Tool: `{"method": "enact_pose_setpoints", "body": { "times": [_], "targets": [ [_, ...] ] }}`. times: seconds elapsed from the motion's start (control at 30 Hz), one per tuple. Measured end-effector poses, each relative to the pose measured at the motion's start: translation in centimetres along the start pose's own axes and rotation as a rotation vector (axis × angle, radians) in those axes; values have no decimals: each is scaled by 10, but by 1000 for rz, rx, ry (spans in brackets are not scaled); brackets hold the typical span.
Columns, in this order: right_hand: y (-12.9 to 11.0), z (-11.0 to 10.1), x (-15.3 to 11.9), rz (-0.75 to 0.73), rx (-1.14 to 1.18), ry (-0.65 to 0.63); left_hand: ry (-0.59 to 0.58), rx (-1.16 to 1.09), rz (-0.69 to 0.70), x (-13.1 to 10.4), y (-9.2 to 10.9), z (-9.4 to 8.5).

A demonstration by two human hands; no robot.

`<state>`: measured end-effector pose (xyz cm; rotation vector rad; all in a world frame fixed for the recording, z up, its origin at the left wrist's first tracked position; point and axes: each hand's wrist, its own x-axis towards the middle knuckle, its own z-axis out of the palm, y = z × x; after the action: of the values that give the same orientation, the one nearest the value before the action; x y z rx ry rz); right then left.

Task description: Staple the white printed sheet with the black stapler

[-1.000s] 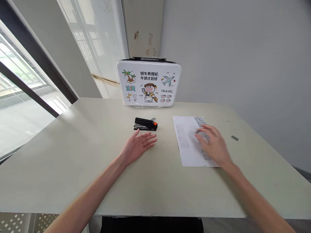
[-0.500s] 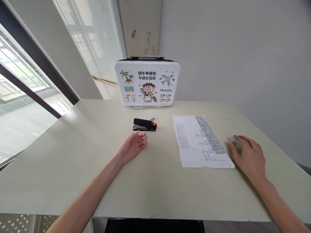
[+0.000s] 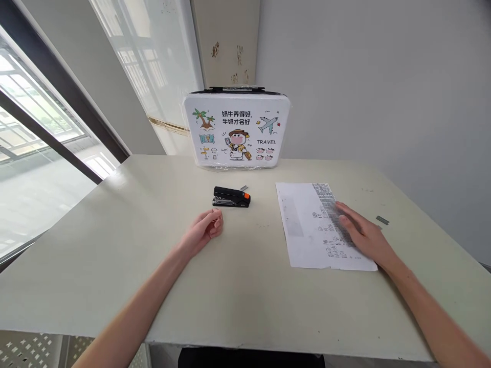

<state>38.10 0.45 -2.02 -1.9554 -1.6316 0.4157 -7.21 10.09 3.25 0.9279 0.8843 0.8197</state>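
Note:
My left hand [image 3: 205, 231] rests on the table with its fingers curled in, and nothing shows in it. Just beyond it lies a black stapler [image 3: 231, 197] with an orange patch on its right end. A small strip of staples [image 3: 244, 187] is behind the stapler. My right hand [image 3: 364, 236] is over the right edge of a printed sheet of paper [image 3: 307, 225], fingers stretched out and holding nothing; whether it presses on the sheet I cannot tell. To the right of that hand lies a grey strip of staples [image 3: 382, 220], with another bit partly hidden by the hand.
A white case [image 3: 238, 130] with cartoon prints stands at the back of the pale table [image 3: 245, 306], near the wall. A window [image 3: 34, 112] is on the left. The table's front edge runs along the bottom of the view.
My right hand has left the staples at the right and moved left over the paper's edge. My left hand's fingers have curled closed. The view has shifted slightly.

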Motion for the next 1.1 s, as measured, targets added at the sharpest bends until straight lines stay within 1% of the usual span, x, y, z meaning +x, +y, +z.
{"method": "enact_pose_setpoints", "body": {
  "times": [0.13, 0.3, 0.4, 0.5, 0.57, 0.7, 0.77, 0.9, 1.1],
  "targets": [
    [8, -1, -1, 98, 69, 99, 122, 186, 93, -3, 7, -18],
    [19, 1, -3, 110, 92, 174, 337, 618, 175, -8, 18, -39],
    [25, 1, -4, 131, 68, 200, 397, 691, 178, -10, 20, -44],
    [29, 0, -5, 151, 0, 218, 396, 730, 199, -9, 18, -44],
    [30, -1, -5, 135, -49, 214, 382, 759, 210, -8, 16, -44],
    [27, -2, -5, 87, -128, 153, 375, 774, 197, -6, 14, -46],
    [23, -2, -5, 80, -132, 128, 377, 772, 190, -6, 13, -47],
    [19, -1, -5, 70, -114, 135, 377, 766, 183, -4, 11, -50],
    [20, -2, -6, 127, -100, 139, 365, 799, 211, -4, 10, -50]
  ]
}}
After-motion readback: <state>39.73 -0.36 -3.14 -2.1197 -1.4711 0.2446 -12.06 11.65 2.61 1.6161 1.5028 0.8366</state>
